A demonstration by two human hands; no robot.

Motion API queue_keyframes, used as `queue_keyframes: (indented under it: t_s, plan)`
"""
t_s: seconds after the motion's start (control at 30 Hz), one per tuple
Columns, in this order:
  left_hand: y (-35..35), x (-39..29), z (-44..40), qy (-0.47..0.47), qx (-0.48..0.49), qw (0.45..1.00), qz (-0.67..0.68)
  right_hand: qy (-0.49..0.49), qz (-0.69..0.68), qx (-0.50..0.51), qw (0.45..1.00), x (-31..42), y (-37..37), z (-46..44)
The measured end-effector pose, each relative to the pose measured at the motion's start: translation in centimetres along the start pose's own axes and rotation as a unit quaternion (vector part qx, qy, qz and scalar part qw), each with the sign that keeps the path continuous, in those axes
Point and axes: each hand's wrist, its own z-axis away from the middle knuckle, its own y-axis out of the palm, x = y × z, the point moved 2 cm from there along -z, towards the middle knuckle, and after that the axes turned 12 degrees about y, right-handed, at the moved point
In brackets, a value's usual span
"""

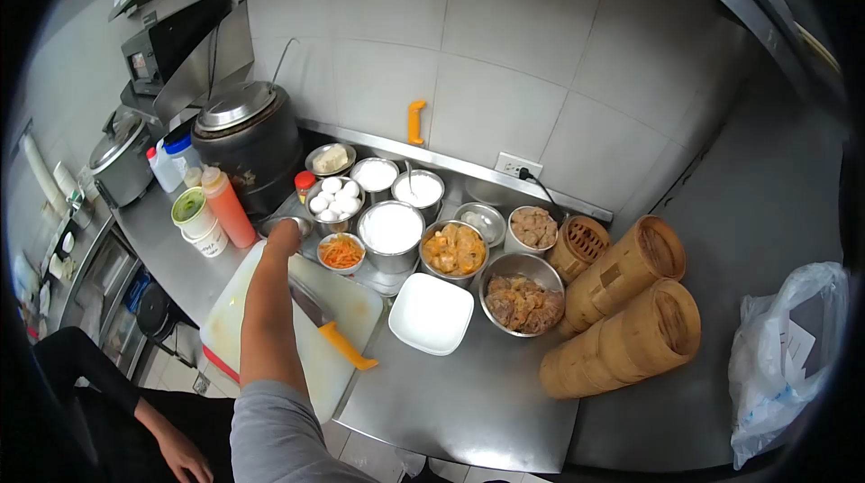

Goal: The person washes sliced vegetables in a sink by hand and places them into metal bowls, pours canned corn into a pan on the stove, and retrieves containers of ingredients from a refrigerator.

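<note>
The left hand (286,235) is held at a small metal bowl (305,225), which is set just beyond the far edge of the cutting board (350,303), between an orange bottle (232,211) and a bowl of shredded carrot (346,270). Whether the fingers are apart or clamped cannot be told. An orange-handled knife (346,345) is laid on the board, right of the forearm.

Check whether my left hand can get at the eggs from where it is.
Probably yes: your left hand, at the small metal bowl, is close by, and the eggs sit uncovered. I can't see whether your fingers already hold something.
</note>
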Motion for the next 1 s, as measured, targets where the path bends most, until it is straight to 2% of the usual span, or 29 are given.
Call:
queue_keyframes:
  t_s: [0.1, 0.13, 0.23, 0.37, 0.5, 0.7, 0.77, 0.83, 0.9, 1.0]
  plan:
    - [-3.6, -2.4, 0.6, -0.040, 0.084, 0.986, 0.138, 0.010, -0.008, -0.003, 1.000, -0.2, 0.0, 0.2]
    - [-3.3, -2.4, 0.2, -0.016, 0.167, 0.980, 0.110, 0.014, -0.008, -0.004, 1.000, -0.3, 0.0, 0.3]
    - [-2.5, -3.0, 0.6, -0.012, 0.198, 0.979, 0.042, 0.024, -0.014, -0.005, 1.000, -0.7, 0.0, 0.5]
    - [-3.5, -3.6, 0.3, 0.017, 0.193, 0.981, 0.033, 0.042, -0.022, -0.010, 0.999, -1.6, 0.1, 0.8]
    - [-7.6, -6.1, 0.6, 0.021, 0.208, 0.976, -0.067, 0.063, -0.032, -0.016, 0.997, -3.3, 0.3, 1.3]
    - [-7.6, -5.8, -0.3, 0.050, 0.176, 0.977, -0.109, 0.114, -0.050, -0.033, 0.992, -8.9, 1.0, 4.4]
    - [-6.1, -3.9, -1.3, 0.057, 0.152, 0.978, -0.129, 0.133, -0.058, -0.039, 0.989, -11.2, 1.1, 5.3]
    - [-7.3, -3.7, -1.4, -0.009, 0.056, 0.995, -0.077, 0.145, -0.062, -0.042, 0.987, -13.8, 1.5, 6.2]
    - [-5.3, -0.5, -2.7, -0.015, 0.017, 0.997, -0.073, 0.154, -0.064, -0.038, 0.985, -15.2, 1.6, 6.6]
    - [-7.6, -1.7, -1.6, -0.013, 0.085, 0.996, -0.036, 0.172, -0.055, -0.025, 0.983, -17.2, 2.1, 6.8]
